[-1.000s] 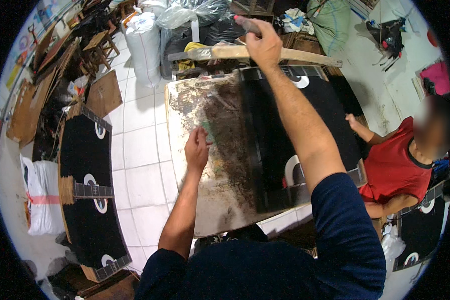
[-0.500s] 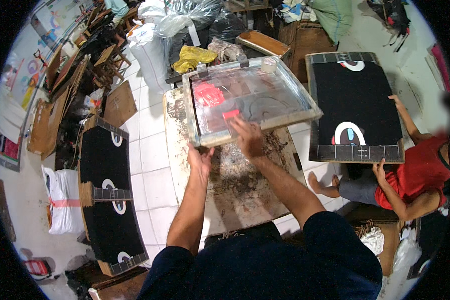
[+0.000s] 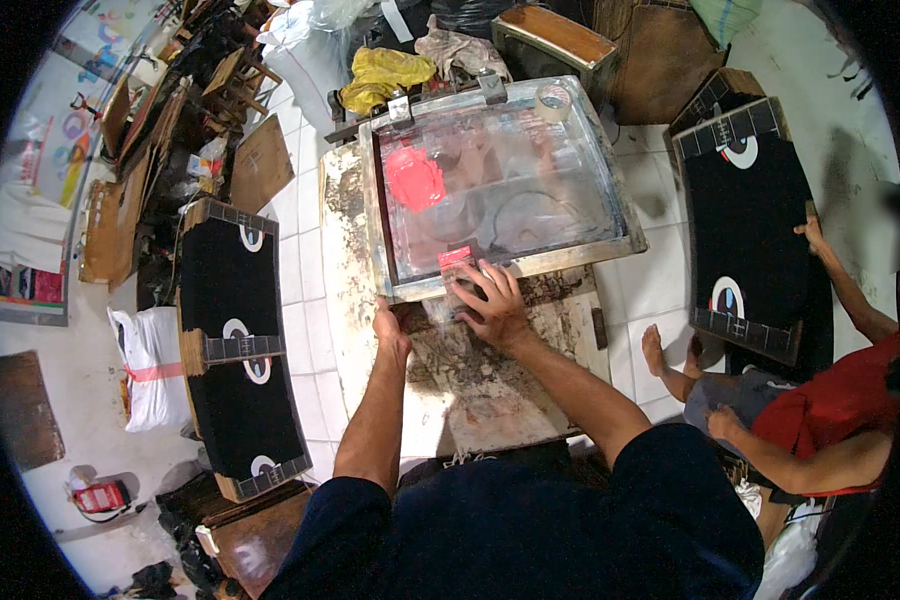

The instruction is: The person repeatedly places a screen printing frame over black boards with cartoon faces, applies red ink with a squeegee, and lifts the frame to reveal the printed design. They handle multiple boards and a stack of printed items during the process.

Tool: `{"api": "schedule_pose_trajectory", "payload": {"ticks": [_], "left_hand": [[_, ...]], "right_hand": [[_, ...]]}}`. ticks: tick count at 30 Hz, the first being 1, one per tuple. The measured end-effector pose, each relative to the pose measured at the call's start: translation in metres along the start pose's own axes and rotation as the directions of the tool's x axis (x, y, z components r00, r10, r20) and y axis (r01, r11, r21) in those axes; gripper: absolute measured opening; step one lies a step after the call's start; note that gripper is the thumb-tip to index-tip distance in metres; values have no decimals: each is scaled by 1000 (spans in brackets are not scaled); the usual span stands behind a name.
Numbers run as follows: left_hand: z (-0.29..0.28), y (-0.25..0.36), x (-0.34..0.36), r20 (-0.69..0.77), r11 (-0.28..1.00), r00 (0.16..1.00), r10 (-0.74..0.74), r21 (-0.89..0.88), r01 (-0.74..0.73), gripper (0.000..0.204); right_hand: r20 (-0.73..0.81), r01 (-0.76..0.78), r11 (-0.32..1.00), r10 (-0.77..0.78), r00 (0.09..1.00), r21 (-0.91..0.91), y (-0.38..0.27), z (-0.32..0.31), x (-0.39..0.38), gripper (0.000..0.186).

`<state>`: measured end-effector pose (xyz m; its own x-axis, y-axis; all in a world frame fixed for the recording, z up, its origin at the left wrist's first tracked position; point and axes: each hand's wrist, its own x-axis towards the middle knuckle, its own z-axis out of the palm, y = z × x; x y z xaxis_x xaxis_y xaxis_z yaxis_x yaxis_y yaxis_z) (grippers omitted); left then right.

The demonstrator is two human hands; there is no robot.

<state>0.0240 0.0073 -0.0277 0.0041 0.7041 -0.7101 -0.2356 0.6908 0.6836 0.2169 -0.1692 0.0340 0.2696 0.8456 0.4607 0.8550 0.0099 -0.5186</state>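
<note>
Grasping framed screen (image 3: 545,262) by near-left corner with left hand (image 3: 392,332), holding red-smeared tool (image 3: 457,259) at near rim in right hand (image 3: 497,312), apart from red patch (image 3: 413,180) and tape roll (image 3: 552,102).

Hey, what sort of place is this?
Probably a small screen-printing workshop: there's a framed mesh screen with a patch of pinkish-red ink on it, and black cloth panels bearing eye-like designs sit on boards to both sides.

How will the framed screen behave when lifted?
Probably stiff: the framed screen has a thick, rigid-looking border. Likely to swing rather than lift free, given two brackets at its far edge. The tape roll on it may slide.
</note>
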Motion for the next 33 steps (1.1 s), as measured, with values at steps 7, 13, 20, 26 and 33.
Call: {"api": "schedule_pose_trajectory", "payload": {"ticks": [7,13,20,26,33], "left_hand": [[-1,1,-5,-80,999,996,38,24,-37,51],[-9,1,1,-56,997,998,42,68,-38,51],[-15,9,12,-61,983,997,43,183,-31,50],[-17,16,7,-7,974,1000,12,227,-10,48],[-20,15,12,-2,989,1000,10,147,-9,45]], "right_hand": [[-706,-676,664,643,298,319,121,-49,-101,30],[407,-670,-487,866,-290,561,177,-18,-239,29],[705,-481,-668,696,-134,568,178,11,-245,29],[785,-338,-757,615,-77,559,189,14,-248,30],[712,-176,-710,699,-61,682,235,-5,-266,30]]}}
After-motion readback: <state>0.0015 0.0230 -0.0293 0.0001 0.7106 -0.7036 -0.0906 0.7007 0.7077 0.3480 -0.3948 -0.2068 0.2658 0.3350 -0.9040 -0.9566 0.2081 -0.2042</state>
